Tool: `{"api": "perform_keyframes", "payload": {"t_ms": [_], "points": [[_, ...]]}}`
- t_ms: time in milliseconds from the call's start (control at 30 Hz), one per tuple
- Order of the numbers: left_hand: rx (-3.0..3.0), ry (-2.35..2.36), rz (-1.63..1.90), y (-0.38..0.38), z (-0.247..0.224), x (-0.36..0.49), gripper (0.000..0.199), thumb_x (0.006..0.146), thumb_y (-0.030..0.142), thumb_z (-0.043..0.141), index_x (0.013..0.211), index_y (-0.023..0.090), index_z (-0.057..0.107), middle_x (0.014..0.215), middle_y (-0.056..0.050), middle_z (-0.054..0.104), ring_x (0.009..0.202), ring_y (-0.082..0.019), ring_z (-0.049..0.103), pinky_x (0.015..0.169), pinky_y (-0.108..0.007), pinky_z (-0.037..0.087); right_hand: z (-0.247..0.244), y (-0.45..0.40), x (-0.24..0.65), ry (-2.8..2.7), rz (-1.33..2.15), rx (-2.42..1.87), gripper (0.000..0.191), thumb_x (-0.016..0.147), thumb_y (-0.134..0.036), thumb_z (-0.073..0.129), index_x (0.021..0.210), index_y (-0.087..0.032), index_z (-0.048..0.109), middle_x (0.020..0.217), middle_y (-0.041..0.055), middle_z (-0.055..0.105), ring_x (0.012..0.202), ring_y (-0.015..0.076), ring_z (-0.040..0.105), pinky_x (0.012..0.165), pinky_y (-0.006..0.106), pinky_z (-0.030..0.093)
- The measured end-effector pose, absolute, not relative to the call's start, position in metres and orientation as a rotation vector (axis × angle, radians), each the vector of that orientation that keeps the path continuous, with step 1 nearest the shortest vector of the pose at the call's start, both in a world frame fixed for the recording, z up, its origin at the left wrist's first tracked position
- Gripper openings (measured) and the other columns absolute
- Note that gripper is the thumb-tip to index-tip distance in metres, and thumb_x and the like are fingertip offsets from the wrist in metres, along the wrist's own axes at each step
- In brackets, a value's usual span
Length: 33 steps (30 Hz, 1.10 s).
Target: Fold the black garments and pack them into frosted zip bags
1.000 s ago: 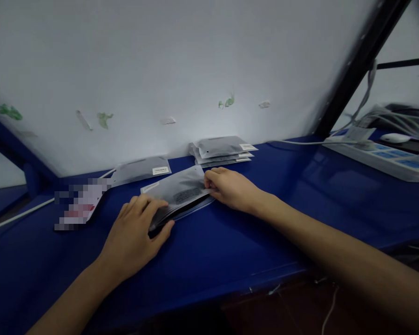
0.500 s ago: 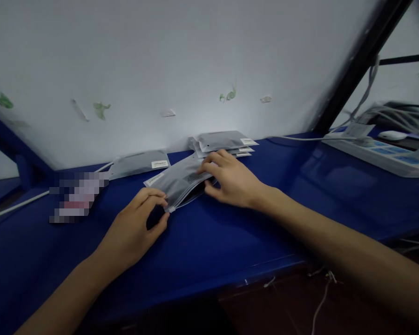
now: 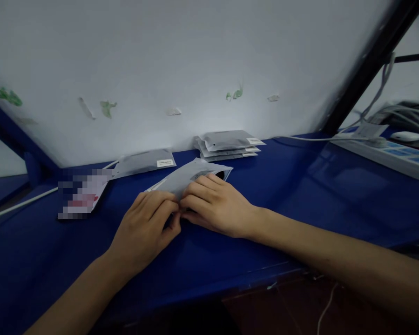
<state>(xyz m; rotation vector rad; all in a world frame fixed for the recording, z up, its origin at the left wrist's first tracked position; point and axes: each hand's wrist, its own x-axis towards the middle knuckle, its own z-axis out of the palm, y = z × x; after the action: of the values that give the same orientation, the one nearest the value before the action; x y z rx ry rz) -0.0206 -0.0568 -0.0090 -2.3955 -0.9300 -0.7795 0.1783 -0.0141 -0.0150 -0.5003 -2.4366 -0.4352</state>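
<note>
A grey frosted zip bag (image 3: 195,169) lies on the blue table, its mouth facing me and gaping at the right end. My left hand (image 3: 148,228) is closed on the near left corner of the bag, thumb against fingertips. Right beside it, my right hand (image 3: 218,204) pinches the same corner, its fingers bent over the bag's near edge. The fingertips of both hands meet there and hide the zip slider. Something dark shows inside the opening.
Behind the bag stand a stack of similar bags (image 3: 230,144) and a single labelled bag (image 3: 145,161). A blurred-out flat object (image 3: 85,193) lies at left. A power strip (image 3: 387,151) with cables sits at right. The white wall (image 3: 195,56) rises behind the table (image 3: 300,186).
My right hand has moved left and down from the bag's open mouth to the corner by my left hand. The view has shifted slightly.
</note>
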Motion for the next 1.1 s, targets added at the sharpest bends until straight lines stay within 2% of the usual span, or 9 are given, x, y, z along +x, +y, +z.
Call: {"api": "perform_keyframes", "payload": {"t_ms": [200,400,600,733,800,900,1000,1100], "points": [[-2.302,-0.891,-0.812,-0.061,-0.007,-0.021,0.015,0.085,0.009,0.052,0.079,0.022,0.056,0.081,-0.001,0.064,0.074,-0.018,0.062,0.074,-0.034,0.050,-0.006,-0.013,0.183,-2.438,-0.480,-0.453,0.025,0.100,-0.029,0.045,0.091,-0.021,0.067,0.094,0.0045,0.066,0.083,0.0191,0.047,0.073,0.034,0.032],[-2.190,-0.832,-0.851,-0.062,-0.007,-0.027,0.018,0.082,0.007,0.058,0.086,0.023,0.050,0.086,-0.003,0.062,0.076,-0.020,0.061,0.071,-0.036,0.050,-0.002,0.017,0.215,-2.416,-0.588,-0.646,0.031,0.102,-0.034,0.038,0.094,-0.023,0.067,0.101,0.0057,0.066,0.088,0.0195,0.050,0.076,0.033,0.033],[-2.155,-0.770,-0.942,-0.070,-0.006,-0.031,0.021,0.080,0.007,0.059,0.087,0.024,0.048,0.084,-0.001,0.059,0.076,-0.019,0.061,0.078,-0.039,0.053,-0.005,0.051,0.251,-2.363,-0.507,-0.999,0.029,0.100,-0.036,0.044,0.098,-0.021,0.067,0.098,0.0082,0.067,0.091,0.0219,0.053,0.078,0.034,0.036],[-2.406,-0.645,-0.863,-0.084,0.002,-0.019,0.015,0.079,0.011,0.057,0.085,0.024,0.053,0.081,0.000,0.064,0.075,-0.019,0.064,0.087,-0.042,0.051,-0.011,0.050,0.241,-2.427,-0.321,-1.015,0.024,0.098,-0.032,0.048,0.101,-0.020,0.069,0.098,0.0082,0.069,0.093,0.0220,0.058,0.080,0.035,0.041],[-2.601,-0.659,-0.760,-0.086,0.009,-0.010,0.010,0.083,0.019,0.052,0.089,0.022,0.059,0.094,-0.005,0.069,0.090,-0.023,0.065,0.094,-0.045,0.049,-0.015,0.046,0.231,-2.486,-0.174,-0.964,0.024,0.098,-0.030,0.048,0.105,-0.021,0.068,0.102,0.0070,0.070,0.094,0.0205,0.061,0.081,0.033,0.044],[-2.762,-0.942,-0.496,-0.075,0.020,-0.002,0.030,0.092,0.035,0.048,0.115,0.023,0.063,0.130,-0.009,0.062,0.123,-0.030,0.055,0.106,-0.051,0.041,-0.021,0.043,0.223,-2.492,-0.035,-0.950,0.029,0.097,-0.029,0.048,0.120,-0.022,0.064,0.115,0.0077,0.069,0.101,0.0206,0.063,0.084,0.033,0.046],[-2.771,-1.325,-0.244,-0.054,0.018,-0.006,0.053,0.095,0.048,0.047,0.143,0.027,0.046,0.152,-0.008,0.043,0.140,-0.031,0.037,0.113,-0.054,0.032,-0.026,0.047,0.226,-2.433,0.000,-1.043,0.037,0.094,-0.031,0.052,0.129,-0.018,0.059,0.122,0.0122,0.066,0.107,0.0243,0.062,0.088,0.038,0.048],[-2.757,-1.520,-0.119,-0.040,0.007,-0.015,0.063,0.096,0.055,0.040,0.152,0.028,0.030,0.159,-0.008,0.028,0.145,-0.031,0.026,0.116,-0.056,0.024,-0.029,0.054,0.236,-2.390,0.037,-1.115,0.034,0.092,-0.032,0.054,0.121,-0.016,0.064,0.116,0.0124,0.068,0.109,0.0257,0.060,0.093,0.040,0.046]]}}
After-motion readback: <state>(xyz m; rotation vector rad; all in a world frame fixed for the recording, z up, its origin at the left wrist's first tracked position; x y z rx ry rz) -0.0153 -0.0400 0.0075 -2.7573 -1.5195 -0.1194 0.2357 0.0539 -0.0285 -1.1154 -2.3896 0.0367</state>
